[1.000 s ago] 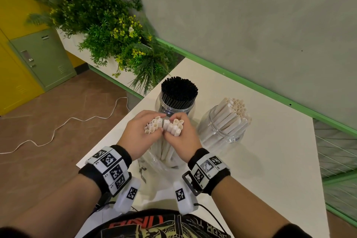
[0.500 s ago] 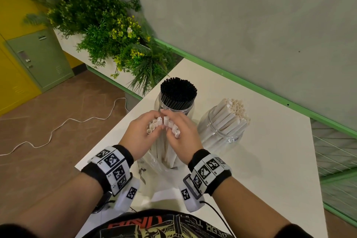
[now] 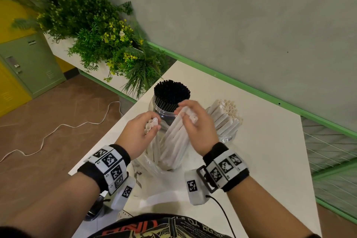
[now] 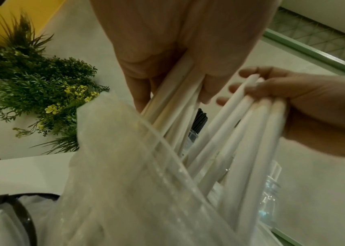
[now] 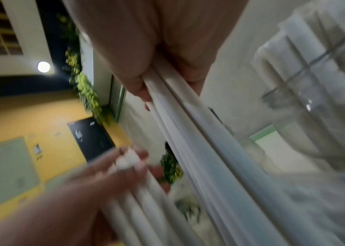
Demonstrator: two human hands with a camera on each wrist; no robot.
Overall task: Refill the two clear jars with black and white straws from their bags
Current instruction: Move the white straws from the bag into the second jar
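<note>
1. Since the earlier head frames the two hands have parted: then they met over one clump of white straws at mid-frame, and now each grips its own share, with the right hand's share drawn toward the upper right.
2. Left hand (image 3: 139, 133) sits just left of centre in the head view, fingers curled round a few white straws (image 3: 152, 124) near their open tops.
3. Right hand (image 3: 199, 127), right of centre, has fingers and thumb closed on a larger bundle of white straws (image 3: 177, 137) that slants from lower left to upper right.
4. Lower ends of both groups stand inside a clear plastic bag (image 3: 154, 166) on the white table (image 3: 260, 160), low in the frame between the wrists.
5. Behind the hands, above centre, a clear jar (image 3: 164, 113) is packed with black straws (image 3: 172, 92) standing upright.
6. To its right a second clear jar (image 3: 228, 137) holds white straws (image 3: 226, 114) that lean toward the upper right; the right hand overlaps its left side in the picture.
7. Left wrist view: the bag (image 4: 112, 166) fills the lower centre, straws fanning up out of it to both hands.
8. Right wrist view is blurred, but the straws (image 5: 188, 133) run diagonally out of the closed fingers.
9. Green plants (image 3: 100, 31) with yellow flowers fill the upper left, and a white cable (image 3: 58, 127) lies on the brown floor at left.
</note>
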